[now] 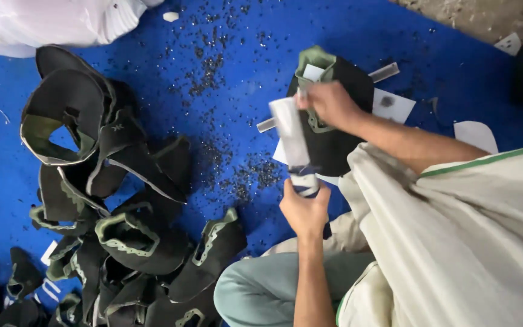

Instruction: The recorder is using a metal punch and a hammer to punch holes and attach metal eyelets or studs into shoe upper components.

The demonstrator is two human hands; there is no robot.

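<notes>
My left hand (305, 209) gripped the tool's (293, 145) near end; it ran far toward my right hand (329, 104), which pinched the shoe upper (334, 142).

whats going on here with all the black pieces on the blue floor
A person sits on a blue mat. Their left hand grips the lower end of a white rolled tube, blurred in this shot; their right hand is at its top, over a black shoe upper with green trim. A pile of similar uppers lies beside them, amid dark specks.
</notes>
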